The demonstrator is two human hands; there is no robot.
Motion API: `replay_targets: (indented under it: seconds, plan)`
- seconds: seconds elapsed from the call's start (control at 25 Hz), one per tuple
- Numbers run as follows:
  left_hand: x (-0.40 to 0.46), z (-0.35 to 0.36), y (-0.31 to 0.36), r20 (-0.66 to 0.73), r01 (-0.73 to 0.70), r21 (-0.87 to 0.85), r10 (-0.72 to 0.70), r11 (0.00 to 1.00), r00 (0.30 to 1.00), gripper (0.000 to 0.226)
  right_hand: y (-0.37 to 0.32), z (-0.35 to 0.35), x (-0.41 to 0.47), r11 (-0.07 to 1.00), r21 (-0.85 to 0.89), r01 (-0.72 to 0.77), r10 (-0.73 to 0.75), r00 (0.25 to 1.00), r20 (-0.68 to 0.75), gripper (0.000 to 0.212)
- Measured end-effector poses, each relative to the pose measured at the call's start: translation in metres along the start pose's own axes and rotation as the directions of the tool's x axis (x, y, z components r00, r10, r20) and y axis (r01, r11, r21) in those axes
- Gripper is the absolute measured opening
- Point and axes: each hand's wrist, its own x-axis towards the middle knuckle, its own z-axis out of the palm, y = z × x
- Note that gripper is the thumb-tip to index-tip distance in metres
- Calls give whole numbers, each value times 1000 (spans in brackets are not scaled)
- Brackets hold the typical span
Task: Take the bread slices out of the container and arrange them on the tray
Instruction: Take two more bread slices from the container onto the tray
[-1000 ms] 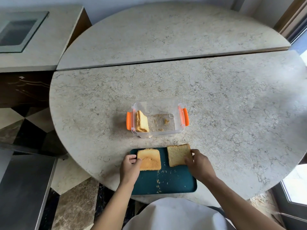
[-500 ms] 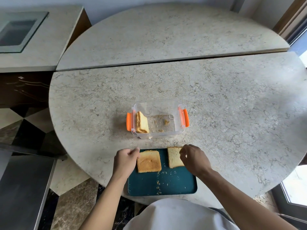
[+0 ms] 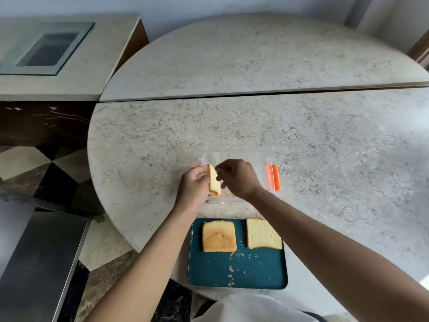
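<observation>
1. Standing on edge at the left end of the clear container [image 3: 260, 159], a bread slice [image 3: 213, 181] is pinched between both hands.
2. No brand, label or readable writing is seen on the container, the tray or the table.
3. The left hand [image 3: 193, 188] is pressed against the slice's left face, fingers curled together around it; the thumb tip is seen at the slice's top edge.
4. The right hand [image 3: 239, 178] is held at the slice's right face, fingertips bent and closed onto the upper crust; the rest of the container's interior is largely hidden by this hand.
5. The slice is tilted slightly, top leaning left, lower edge down near the container's near wall; whether it is touching the floor of the container cannot be told.
6. Orange clips [image 3: 272, 174] are seen on the container's right end; only a sliver of orange is visible at the left, behind the left hand.
7. On the teal tray [image 3: 236, 273], nearer the person, two slices are laid flat side by side along the far edge: a toasted slice [image 3: 219, 237] at left, a paler slice [image 3: 262, 234] at right, apart from each other.
8. Crumbs are scattered on the tray's bare middle.
9. Container and tray are set on the marble table [image 3: 325, 147], the tray just near of the container.
</observation>
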Motion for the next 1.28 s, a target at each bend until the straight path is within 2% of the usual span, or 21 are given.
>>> replay_targets:
  seconds: [0.16, 0.32, 0.56, 0.76, 0.84, 0.96, 1.04, 1.12, 1.28]
  plan:
    - [9, 13, -5, -4, 120, -31, -120, 992, 993, 49, 14, 16, 42, 983, -75, -171, 175, 983, 62, 37]
    - [8, 23, -5, -37, 152, -11, -152, 988, 988, 42, 28, 35, 57, 960, -141, -242, 260, 957, 128, 61]
    - [12, 36, -6, -12, 118, 363, -123, 924, 992, 55, 47, 42, 57, 948, -153, -280, 304, 938, 168, 60]
    - [20, 48, -13, -34, 58, 503, -48, 862, 998, 31, 59, 31, 53, 945, -17, -325, 325, 938, 120, 55]
    - [24, 52, -16, -35, -13, 647, 47, 762, 998, 39, 67, 22, 54, 923, 15, -384, 382, 920, 93, 51]
    - [31, 62, -23, 49, -125, 891, 182, 436, 982, 51, 76, 15, 56, 891, 73, -448, 439, 892, 110, 46]
    - [37, 68, -24, 79, -128, 953, 183, 276, 980, 56, 80, 14, 53, 891, 46, -451, 444, 888, 120, 42]
    - [44, 70, -25, 69, -107, 966, 161, 237, 984, 58, 85, 16, 50, 899, -19, -438, 437, 891, 123, 42]
    - [57, 66, -25, 51, -104, 956, 192, 275, 980, 55, 86, 19, 49, 907, -55, -416, 420, 902, 103, 42]
